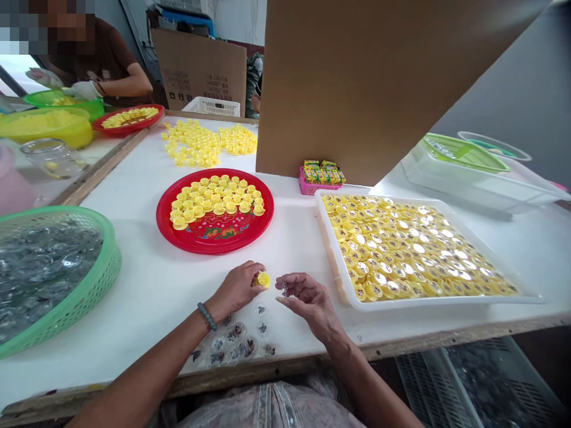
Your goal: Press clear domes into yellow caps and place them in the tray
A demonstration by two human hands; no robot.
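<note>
My left hand (239, 286), with a beaded bracelet on its wrist, is closed around a small round yellow plastic piece (263, 279). Just to its right, my right hand (308, 298) pinches a small clear plastic piece (284, 289) between thumb and fingers. A narrow gap separates the two hands. Below them, near the table's front edge, lie several clear round lids (247, 346) with small dark pictures on them. Beyond my left hand stands a red tray (214, 246) with many yellow pieces (218, 199) grouped toward its far side.
Right: a white tray (332, 255) full of yellow pieces with shiny clear tops. Left: a green basket (107, 279) of clear plastic parts. Behind: a pink basket (312, 189) of small packets, a tall cardboard panel (348, 89), loose yellow pieces (200, 141). A gloved co-worker (116, 71) sits far left.
</note>
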